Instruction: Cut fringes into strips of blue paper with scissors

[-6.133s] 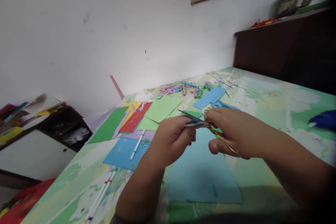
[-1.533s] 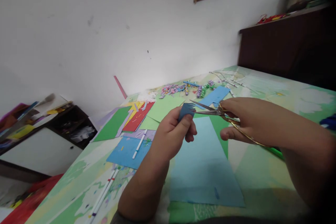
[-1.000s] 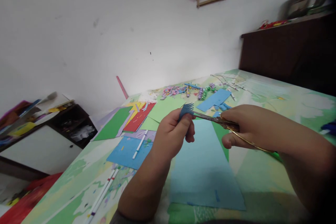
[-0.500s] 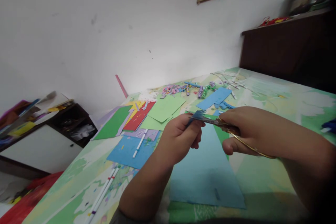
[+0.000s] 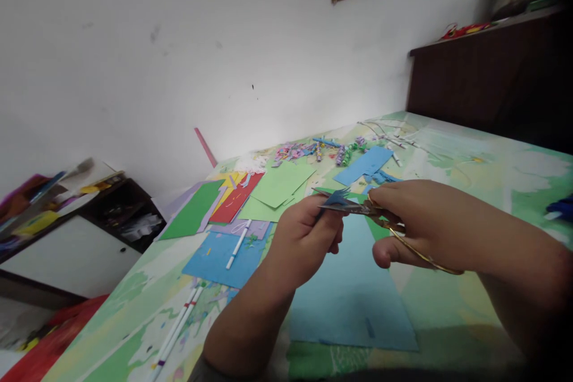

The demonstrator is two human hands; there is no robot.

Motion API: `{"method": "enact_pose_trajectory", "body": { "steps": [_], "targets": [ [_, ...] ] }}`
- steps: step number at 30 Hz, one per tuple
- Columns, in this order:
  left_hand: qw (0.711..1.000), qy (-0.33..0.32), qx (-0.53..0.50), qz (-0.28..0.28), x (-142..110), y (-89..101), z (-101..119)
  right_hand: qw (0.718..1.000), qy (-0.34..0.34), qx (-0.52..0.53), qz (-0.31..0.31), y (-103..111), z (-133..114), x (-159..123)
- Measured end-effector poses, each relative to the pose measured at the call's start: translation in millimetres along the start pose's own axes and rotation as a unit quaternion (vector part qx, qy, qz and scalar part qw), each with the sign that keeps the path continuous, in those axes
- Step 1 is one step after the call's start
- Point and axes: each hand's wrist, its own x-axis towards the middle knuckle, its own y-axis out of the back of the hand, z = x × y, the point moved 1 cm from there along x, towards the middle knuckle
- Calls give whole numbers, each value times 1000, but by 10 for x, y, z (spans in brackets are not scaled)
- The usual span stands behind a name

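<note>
My left hand (image 5: 308, 233) pinches a small strip of blue paper (image 5: 335, 198) whose far edge is cut into a fringe. My right hand (image 5: 412, 224) is wrapped round the handles of a pair of scissors (image 5: 358, 208). The scissor blades are slightly parted and lie around the blue strip, close to my left fingertips. Beneath both hands a large light-blue sheet (image 5: 351, 304) rests on the table, partly covered by my hands.
Green sheets (image 5: 282, 185), a red sheet (image 5: 235, 200) and a blue sheet (image 5: 215, 262) spread over the left side of the table (image 5: 474, 304). White markers (image 5: 179, 322) lie nearer. Curled paper pieces (image 5: 344, 155) and a blue sheet piece (image 5: 364, 165) are farther back.
The scissor blades have opened a little around the blue strip, and the right hand has shifted slightly left. The left hand still holds the strip in nearly the same place.
</note>
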Motion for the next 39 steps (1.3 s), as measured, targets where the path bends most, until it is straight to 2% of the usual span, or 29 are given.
{"method": "enact_pose_trajectory", "body": {
  "steps": [12,19,30,32,36,39],
  "targets": [
    [1000,15,-2,-1,5,56,29,1000,6,-20,9,-37,-24,40],
    [995,67,-55,-40,-4,112,54,999,13,-37,27,-58,-17,53],
    [990,79,-93,-72,-30,155,54,997,43,-36,47,-34,-35,57],
    [991,72,-95,-68,-26,140,51,997,35,-42,52,-26,-24,49],
    [999,17,-45,-13,-27,111,40,998,12,-36,53,-26,3,44],
    [1000,-2,-8,-16,-34,97,27,999,27,-18,43,-27,-3,38]
  ]
}}
